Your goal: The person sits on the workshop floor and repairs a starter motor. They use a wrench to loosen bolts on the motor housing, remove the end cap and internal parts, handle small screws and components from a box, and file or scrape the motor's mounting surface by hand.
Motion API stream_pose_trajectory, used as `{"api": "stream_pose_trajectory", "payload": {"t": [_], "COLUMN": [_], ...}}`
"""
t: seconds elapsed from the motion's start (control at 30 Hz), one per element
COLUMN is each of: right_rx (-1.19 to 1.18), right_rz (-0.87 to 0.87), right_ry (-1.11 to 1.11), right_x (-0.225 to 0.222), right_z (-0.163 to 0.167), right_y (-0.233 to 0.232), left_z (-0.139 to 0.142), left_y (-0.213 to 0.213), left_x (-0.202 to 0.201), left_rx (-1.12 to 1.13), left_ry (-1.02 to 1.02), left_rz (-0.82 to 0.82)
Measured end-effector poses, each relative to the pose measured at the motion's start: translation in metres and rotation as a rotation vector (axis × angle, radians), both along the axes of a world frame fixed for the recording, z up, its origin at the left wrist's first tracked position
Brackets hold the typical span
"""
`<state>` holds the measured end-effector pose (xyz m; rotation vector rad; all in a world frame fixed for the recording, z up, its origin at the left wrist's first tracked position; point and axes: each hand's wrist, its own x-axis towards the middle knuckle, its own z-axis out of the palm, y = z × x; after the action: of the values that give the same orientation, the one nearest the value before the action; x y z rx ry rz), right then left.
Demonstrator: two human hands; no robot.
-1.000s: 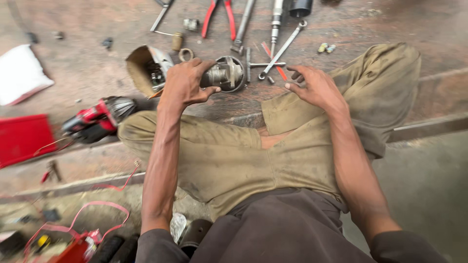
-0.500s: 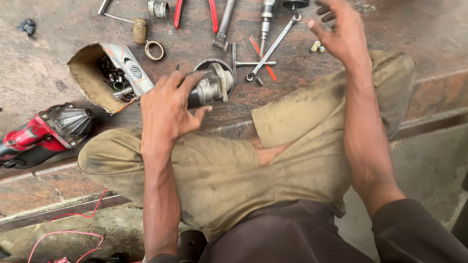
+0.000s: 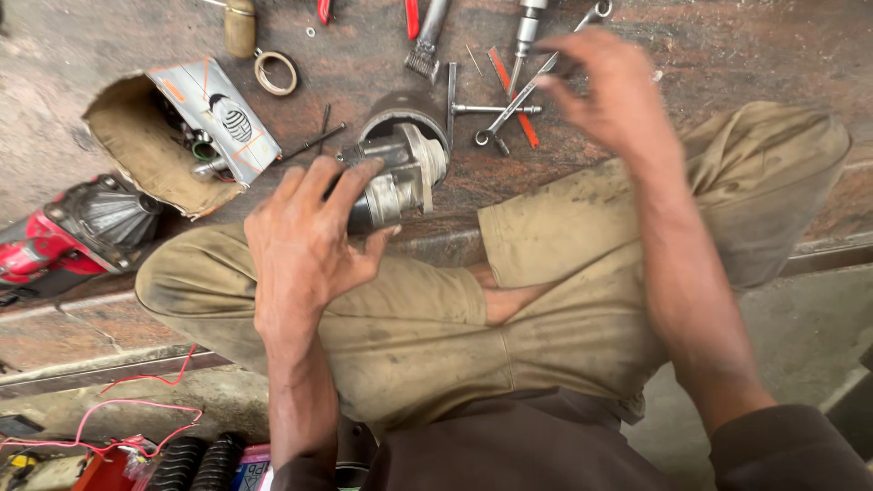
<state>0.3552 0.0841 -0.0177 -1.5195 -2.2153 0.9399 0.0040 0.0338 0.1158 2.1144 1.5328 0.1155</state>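
Grip, left hand [image 3: 305, 241]: fingers wrapped round one grey metal motor part [image 3: 393, 177], held above the knee at the worktop [image 3: 709, 55] edge.
Grip, right hand [image 3: 609, 95]: blurred, fingers loosely spread over one wrench [image 3: 509, 114].
Room: torn cardboard box [image 3: 136, 150] left; one red power tool [image 3: 64, 236] at frame edge.

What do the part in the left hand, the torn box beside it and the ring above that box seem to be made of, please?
The motor-like part under the left hand looks like cast metal: dull silver-grey, with worn, grimy faces. The torn box appears to be cardboard, brown and fibrous inside, printed outside. The ring is pale tan; it could be rubber, plastic or fibre, and the picture does not show which.
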Motion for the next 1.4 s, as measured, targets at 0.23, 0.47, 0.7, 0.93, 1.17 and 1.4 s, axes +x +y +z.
{"api": "stream_pose_trajectory", "payload": {"t": [0.23,0.47,0.7,0.93,1.17,1.4], "right_rx": [0.207,0.255,0.021,-0.125,-0.007,-0.37], "right_rz": [0.237,0.345,0.04,-0.341,-0.301,-0.419], "right_ry": [-0.253,-0.35,0.361,0.803,0.636,0.684], "right_x": [-0.076,-0.077,-0.054,-0.029,-0.017,-0.012], "right_z": [-0.06,-0.074,-0.05,-0.036,-0.027,-0.008], "right_y": [-0.031,-0.031,-0.01,0.004,-0.012,-0.011], "left_z": [-0.003,-0.011,-0.018,-0.019,-0.025,0.013], "left_y": [-0.005,-0.015,-0.019,-0.017,-0.02,-0.027], "left_x": [-0.003,-0.008,-0.008,-0.006,-0.006,0.008], "left_rx": [0.096,0.222,0.235,0.255,0.234,0.308], "left_ry": [-0.059,-0.124,-0.099,-0.089,-0.008,0.048], "left_rz": [0.008,0.01,0.013,-0.005,-0.027,-0.078]}}
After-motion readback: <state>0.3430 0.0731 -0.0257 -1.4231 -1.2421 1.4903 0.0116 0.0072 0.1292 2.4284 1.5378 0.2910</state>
